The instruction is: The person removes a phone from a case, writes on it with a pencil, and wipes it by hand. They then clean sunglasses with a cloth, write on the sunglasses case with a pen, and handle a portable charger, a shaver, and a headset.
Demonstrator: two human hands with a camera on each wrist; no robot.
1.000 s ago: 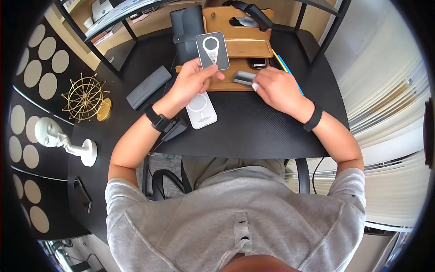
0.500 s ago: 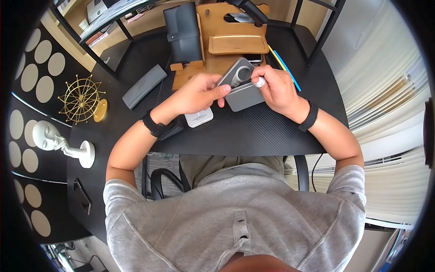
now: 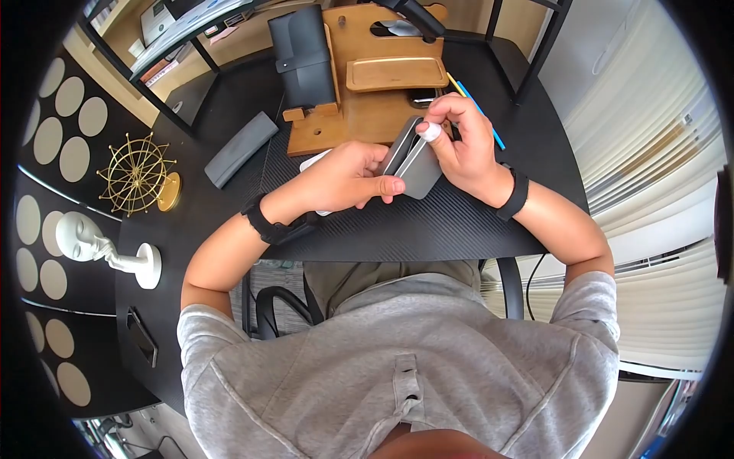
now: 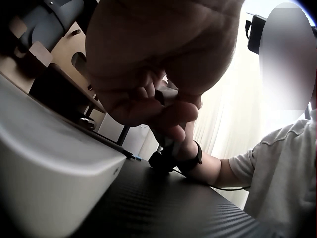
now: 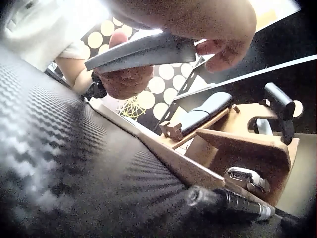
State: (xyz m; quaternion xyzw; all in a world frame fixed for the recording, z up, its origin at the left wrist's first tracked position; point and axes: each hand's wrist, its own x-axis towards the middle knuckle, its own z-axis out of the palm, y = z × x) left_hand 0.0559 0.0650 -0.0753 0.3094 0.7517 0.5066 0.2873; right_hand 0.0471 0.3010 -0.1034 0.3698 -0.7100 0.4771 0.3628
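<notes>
In the head view, my left hand [image 3: 344, 177] grips a dark grey magnetic power bank [image 3: 398, 145] by its near end, thumb across its edge. My right hand [image 3: 468, 145] pinches a second grey flat slab [image 3: 423, 173] near its top corner; a white wrap covers one fingertip. The two pieces stand tilted face to face, with a narrow wedge-shaped gap between them. From the right wrist view, the grey slab [image 5: 143, 53] spans between both hands above the desk. A white power bank [image 4: 44, 158] lies on the desk, mostly hidden beneath my left forearm in the head view.
Behind the hands stands a wooden desk organiser [image 3: 344, 126] with a black leather case [image 3: 306, 69] leaning on it. A grey case [image 3: 241, 149], a gold wheel ornament [image 3: 138, 172] and a white head sculpture [image 3: 80, 236] occupy the left side. Blue and yellow sticks [image 3: 482, 115] lie right.
Both hands have come together over the near desk, bringing the power bank down and the grey slab leftward. The two pieces have turned more upright, hiding the white ring face.
</notes>
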